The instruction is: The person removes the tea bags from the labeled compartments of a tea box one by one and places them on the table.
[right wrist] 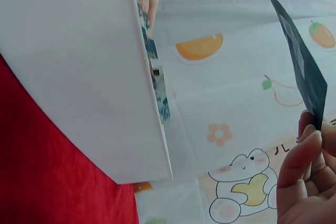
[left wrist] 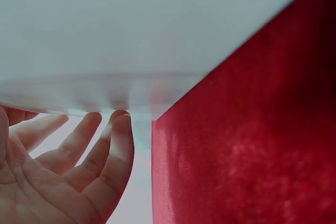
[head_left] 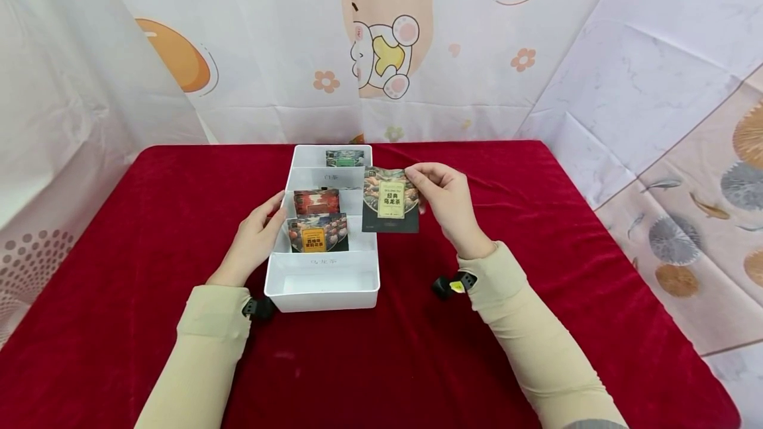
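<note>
1. The person's right hand (head_left: 446,200), right of centre in the head view, pinches the held sachet (head_left: 390,200) by its upper right edge; thumb and fingers press together on it.
2. The held sachet stands roughly upright at the centre of the head view, its printed front showing a pale yellow label above a dark lower band. There it overlaps the right rim of the white box (head_left: 322,300); in the right wrist view it appears edge-on at the right, apart from the box wall.
3. The person's left hand (head_left: 253,240) is at the box's left side. In the left wrist view its fingers (left wrist: 119,150) are slightly bent and loosely spread, tips touching the edge of the box.
4. The box runs from upper centre to just below the middle of the head view, split by dividers into compartments.
5. A green sachet (head_left: 344,158) sits in the topmost compartment, a red sachet (head_left: 316,202) near the middle, and an orange-labelled sachet (head_left: 318,234) just below the red one. The lowest compartment shows its white floor.
6. The box rests on a counter (head_left: 149,250) covered in red cloth.
7. A printed curtain (head_left: 268,38) with fruit and flowers fills the upper part of the frame.
</note>
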The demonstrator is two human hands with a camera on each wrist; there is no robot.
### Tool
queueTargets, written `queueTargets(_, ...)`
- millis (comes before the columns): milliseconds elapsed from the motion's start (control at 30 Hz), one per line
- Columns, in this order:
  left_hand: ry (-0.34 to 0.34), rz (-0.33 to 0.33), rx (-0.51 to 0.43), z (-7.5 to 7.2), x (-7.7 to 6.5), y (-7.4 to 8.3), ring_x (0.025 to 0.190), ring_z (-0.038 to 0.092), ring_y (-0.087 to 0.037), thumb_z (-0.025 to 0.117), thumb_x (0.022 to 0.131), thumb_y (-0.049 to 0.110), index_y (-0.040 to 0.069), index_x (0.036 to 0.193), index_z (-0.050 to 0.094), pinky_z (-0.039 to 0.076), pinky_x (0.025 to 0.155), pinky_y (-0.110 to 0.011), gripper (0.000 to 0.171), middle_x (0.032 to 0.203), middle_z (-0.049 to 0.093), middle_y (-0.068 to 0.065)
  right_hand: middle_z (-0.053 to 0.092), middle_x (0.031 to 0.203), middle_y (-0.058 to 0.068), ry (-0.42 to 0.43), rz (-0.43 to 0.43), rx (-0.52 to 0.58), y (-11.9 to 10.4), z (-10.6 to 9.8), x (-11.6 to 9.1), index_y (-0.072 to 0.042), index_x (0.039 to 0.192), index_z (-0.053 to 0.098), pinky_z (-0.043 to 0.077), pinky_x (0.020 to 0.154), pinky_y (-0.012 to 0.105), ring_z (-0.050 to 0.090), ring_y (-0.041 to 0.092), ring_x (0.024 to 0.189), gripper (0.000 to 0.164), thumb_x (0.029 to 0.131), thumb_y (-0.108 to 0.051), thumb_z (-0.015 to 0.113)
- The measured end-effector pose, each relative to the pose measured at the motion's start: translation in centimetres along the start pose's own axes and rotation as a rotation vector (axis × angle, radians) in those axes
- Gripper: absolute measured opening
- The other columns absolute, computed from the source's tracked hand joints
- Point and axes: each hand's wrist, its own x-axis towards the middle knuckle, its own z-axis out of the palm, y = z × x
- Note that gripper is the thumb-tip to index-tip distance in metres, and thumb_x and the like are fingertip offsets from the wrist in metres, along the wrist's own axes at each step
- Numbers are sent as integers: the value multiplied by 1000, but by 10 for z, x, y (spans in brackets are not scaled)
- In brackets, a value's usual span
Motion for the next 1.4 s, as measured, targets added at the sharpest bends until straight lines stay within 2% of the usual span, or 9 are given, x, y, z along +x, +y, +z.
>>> queueTargets(200,10,12,5,0,0,-1,145,31,-42,35,108,35,12,158,25,29,113,-64,56,160,30,-19,65,67,-12,-6,11,-34,2,-5,14,7,106,67,42,46,22,48,8,51,21,95,-11,65)
queueTargets(433,9,7,6,0,0,-1,146,30,-42,35,108,35,11,158,25,27,114,-64,56,161,29,-19,63,65,-10,-35,5,-68,15,-14,29,7,106,68,44,47,23,46,11,50,22,96,-12,65)
queueTargets(733,20,7,9,1,0,0,144,32,-42,35,108,35,12,158,26,29,113,-64,56,160,30,-19,63,65,-11,-25,87,-119,32,-25,48,-2,103,70,45,48,23,48,7,52,17,95,-17,67)
queueTargets(933,25,12,9,1,0,-1,145,32,-42,35,107,36,12,157,27,29,114,-63,56,160,30,-19,64,67,-12,-34,153,-149,43,-30,60,0,109,69,42,47,21,48,5,52,23,96,-18,66)
queueTargets(1400,10,-15,7,0,1,-1,146,30,-41,35,108,36,15,158,25,28,114,-64,56,161,29,-18,65,74,-14,-63,274,-259,63,-36,72,4,119,67,45,56,27,48,7,53,34,97,-22,64)
